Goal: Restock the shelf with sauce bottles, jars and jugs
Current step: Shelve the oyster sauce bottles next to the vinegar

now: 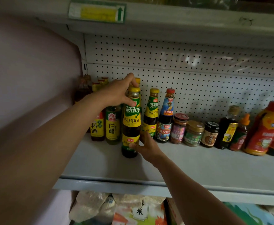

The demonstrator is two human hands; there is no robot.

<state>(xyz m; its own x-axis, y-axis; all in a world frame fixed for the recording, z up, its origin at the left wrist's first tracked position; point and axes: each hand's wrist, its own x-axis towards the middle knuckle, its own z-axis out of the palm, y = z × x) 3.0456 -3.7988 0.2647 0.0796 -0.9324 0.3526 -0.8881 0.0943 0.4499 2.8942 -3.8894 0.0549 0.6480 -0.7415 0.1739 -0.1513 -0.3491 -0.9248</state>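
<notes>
The shelf (198,166) is a pale board with a pegboard back, its front half bare and a row of bottles and jars standing along the back edge. At the right end of that row stands a big red jug (263,129). Toward the left end, the oyster sauce bottle (131,124) stands upright a little forward of the row, just in front of a matching bottle (151,114) and beside the white vinegar bottle (112,125). The left hand (116,93) pinches its yellow cap and neck from above; the right hand (145,146) cups the base, fingers pressed to the lower label. To finish this well, I judge the bottle should slide straight back with its base flat, guided from below, label facing out, without nudging its neighbours, and be let go only once it stands steady.
</notes>
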